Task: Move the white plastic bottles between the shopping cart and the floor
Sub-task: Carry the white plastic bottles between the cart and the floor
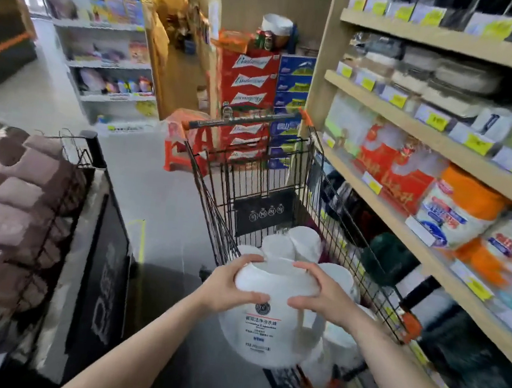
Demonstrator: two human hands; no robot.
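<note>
Smooth white plastic bottle (260, 320), black metal-wire shopping cart (215, 201), pale matt wood shelves (422, 140).

There is just one camera, and it sits on my head. It looks forward and down a shop aisle. My hands are near, low in the middle. The shopping cart (269, 176) is just past them. Shelves (448, 143) run along the right.

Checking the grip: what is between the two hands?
In the head view, a white bottle, gripped by the left hand and right hand.
</note>
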